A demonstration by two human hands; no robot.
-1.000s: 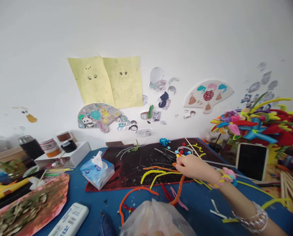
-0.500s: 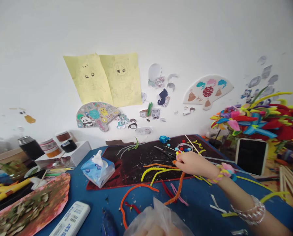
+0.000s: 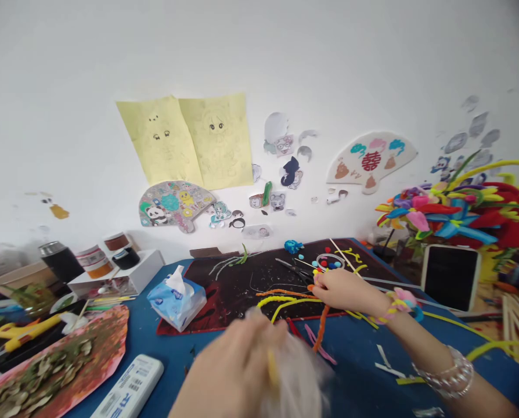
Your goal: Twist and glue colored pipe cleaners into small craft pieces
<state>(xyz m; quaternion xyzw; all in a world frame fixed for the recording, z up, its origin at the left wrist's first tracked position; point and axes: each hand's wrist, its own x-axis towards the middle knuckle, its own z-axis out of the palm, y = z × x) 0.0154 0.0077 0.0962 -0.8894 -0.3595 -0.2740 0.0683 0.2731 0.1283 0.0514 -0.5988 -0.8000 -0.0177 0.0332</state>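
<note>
My left hand (image 3: 222, 371), large and blurred at the bottom centre, is closed on a translucent plastic bag (image 3: 298, 371). Something yellow shows dimly through the bag. My right hand (image 3: 344, 289), with a twisted coloured band and beaded bracelets on its arm, has its fingers pinched together over the dark mat (image 3: 237, 302). What it grips is too small to make out; orange, yellow and red bits show at its fingertips. Below it lies an orange fuzzy stem (image 3: 321, 330). Scissors (image 3: 289, 267) and a round dish (image 3: 342, 259) of small pompoms lie beyond.
A tissue pack (image 3: 176, 305) and a white box (image 3: 131, 386) are on the left, beside a tray of dry leaves (image 3: 46, 371). On the right are a phone (image 3: 450, 278), wooden sticks (image 3: 518, 328) and fuzzy flowers (image 3: 455, 220). Yellow stems (image 3: 455, 325) cross the blue table.
My left hand has come up into view with the plastic bag, which has risen and now covers the long orange stem at the front. My right hand has hardly moved.
</note>
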